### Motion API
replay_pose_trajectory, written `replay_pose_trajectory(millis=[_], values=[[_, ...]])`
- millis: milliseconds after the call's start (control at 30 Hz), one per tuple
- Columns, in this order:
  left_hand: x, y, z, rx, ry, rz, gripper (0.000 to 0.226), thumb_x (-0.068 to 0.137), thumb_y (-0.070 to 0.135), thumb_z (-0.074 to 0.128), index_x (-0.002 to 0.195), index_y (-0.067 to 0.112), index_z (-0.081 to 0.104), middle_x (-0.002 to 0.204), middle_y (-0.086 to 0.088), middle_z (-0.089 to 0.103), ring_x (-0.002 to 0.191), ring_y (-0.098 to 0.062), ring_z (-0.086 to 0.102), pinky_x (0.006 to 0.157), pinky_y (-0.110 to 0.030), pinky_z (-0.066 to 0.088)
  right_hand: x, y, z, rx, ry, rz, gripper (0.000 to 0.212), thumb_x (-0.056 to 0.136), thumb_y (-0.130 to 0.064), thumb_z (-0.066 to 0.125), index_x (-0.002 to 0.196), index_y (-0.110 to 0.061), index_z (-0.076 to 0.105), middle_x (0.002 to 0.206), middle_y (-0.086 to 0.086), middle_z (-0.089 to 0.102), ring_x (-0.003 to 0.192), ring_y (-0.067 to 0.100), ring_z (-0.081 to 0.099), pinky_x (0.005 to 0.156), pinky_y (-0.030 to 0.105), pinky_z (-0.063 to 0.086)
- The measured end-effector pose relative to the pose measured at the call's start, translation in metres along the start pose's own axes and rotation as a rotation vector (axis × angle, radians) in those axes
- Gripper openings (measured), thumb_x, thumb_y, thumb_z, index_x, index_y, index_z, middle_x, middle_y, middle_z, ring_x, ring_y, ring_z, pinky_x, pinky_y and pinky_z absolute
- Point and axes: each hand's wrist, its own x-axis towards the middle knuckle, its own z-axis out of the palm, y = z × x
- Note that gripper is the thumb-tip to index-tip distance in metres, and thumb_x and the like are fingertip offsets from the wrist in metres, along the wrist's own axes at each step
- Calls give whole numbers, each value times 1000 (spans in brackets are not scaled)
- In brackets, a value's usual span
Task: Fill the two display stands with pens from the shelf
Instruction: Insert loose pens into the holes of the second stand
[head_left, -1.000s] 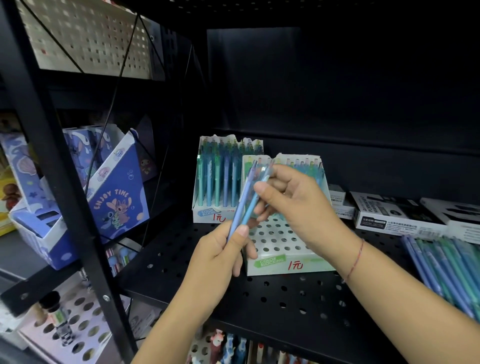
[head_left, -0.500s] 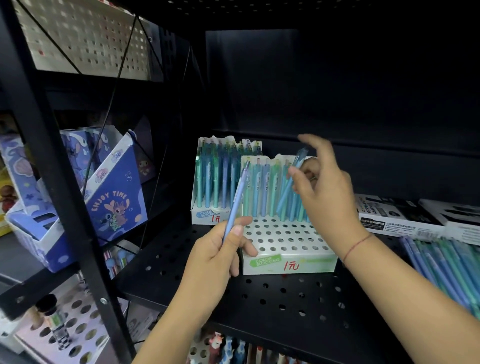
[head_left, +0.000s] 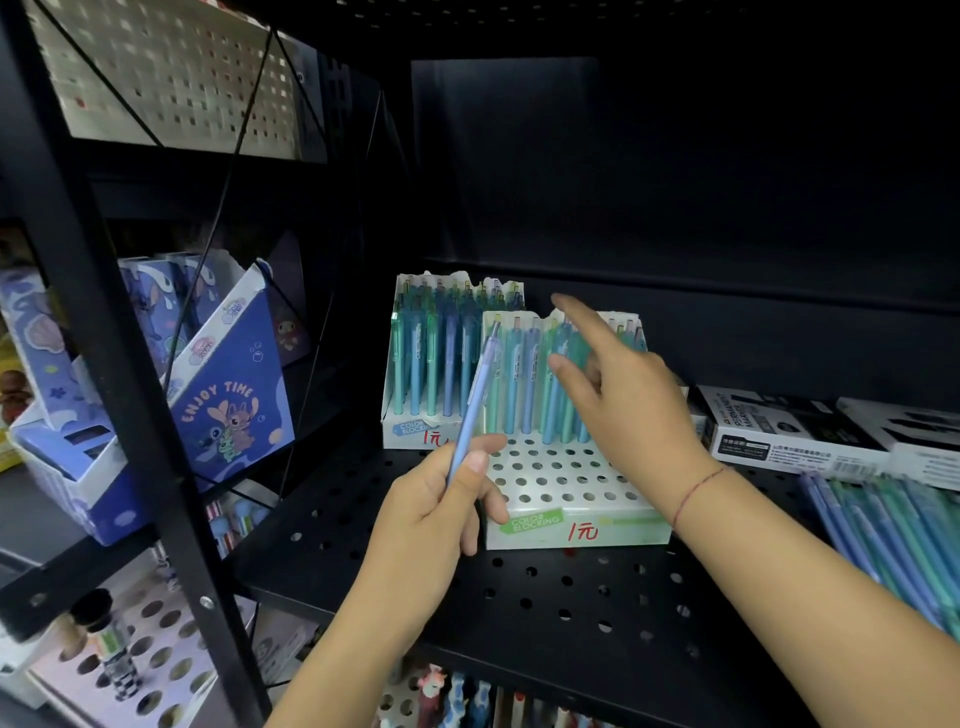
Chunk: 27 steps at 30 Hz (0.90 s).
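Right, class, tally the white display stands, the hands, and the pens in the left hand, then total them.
White display stands: 2 (back stand, front stand)
Hands: 2 (left hand, right hand)
Pens in the left hand: 1, a blue pen
Total: 5

We see two forearms (head_left: 810, 587) at the lower edge, both bare down to the fingertips. Round the right wrist we make out a thin red string bracelet (head_left: 696, 491) (a single strand, sitting slightly aslant). On the left grip (head_left: 436, 499) the thumbnail (head_left: 475, 462) is short and unpainted; the right grip (head_left: 639, 410) looks just as plain.
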Motion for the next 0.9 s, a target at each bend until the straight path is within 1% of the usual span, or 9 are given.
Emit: replay_pose_trajectory(millis=[133,300,400,467,567,667,767,833,900], values=[[0,-1,0,-9,-10,5,26,98,34,41,109,35,65,65,4,59,52,-8,43,58,-12,41,2,3,0,-67,-102,53,53,99,-34,44,148,-40,22,52,2,46,47,19,44,51,39,49],[0,-1,0,-17,-12,10,28,94,38,42,107,35,66,63,3,57,51,-8,43,58,-12,41,5,4,-3,-188,-174,52,59,101,-34,39,149,-42,8,54,2,45,47,16,40,45,31,41],[0,-2,0,-17,-18,5,30,91,43,42,107,36,67,63,3,56,52,-8,43,58,-14,41,4,1,-3,-184,-182,54,61,100,-36,40,150,-42,5,54,2,46,47,16,42,47,35,45],[-1,-1,-1,-20,-21,2,30,91,43,42,107,36,67,62,2,54,52,-9,43,58,-15,42,1,-1,-4,-68,-118,51,60,98,-39,44,149,-41,12,54,1,47,49,16,44,51,36,46],[-1,-1,-1,-3,-12,6,30,92,41,42,108,35,67,61,3,51,52,-8,43,59,-15,42,-3,-14,-8,416,-33,48,50,94,-41,52,141,-34,38,67,-3,56,57,7,53,58,25,46],[0,0,0,31,-15,7,27,94,39,43,97,28,68,59,3,46,52,-7,40,55,-17,39,-7,-30,-10,842,-230,85,45,89,-36,57,132,-25,50,94,5,66,64,11,63,56,23,49],[-1,0,1,128,-28,39,34,93,39,46,64,24,53,55,7,44,52,-7,39,54,-17,35,-11,-38,-4,944,-390,94,28,93,-17,57,120,-14,59,93,8,70,67,13,63,55,22,50],[0,-1,1,155,-10,45,29,94,33,52,64,32,55,57,12,48,54,-2,42,56,-14,37,-12,-39,-2,967,-397,84,17,94,-10,55,109,-8,63,85,6,71,66,12,62,55,22,50],[2,-3,0,157,52,50,10,89,31,61,81,38,62,71,17,54,65,0,48,64,-12,41,-8,-37,-6,995,-295,114,14,95,-7,53,103,-8,63,81,5,70,64,11,61,57,21,52]])
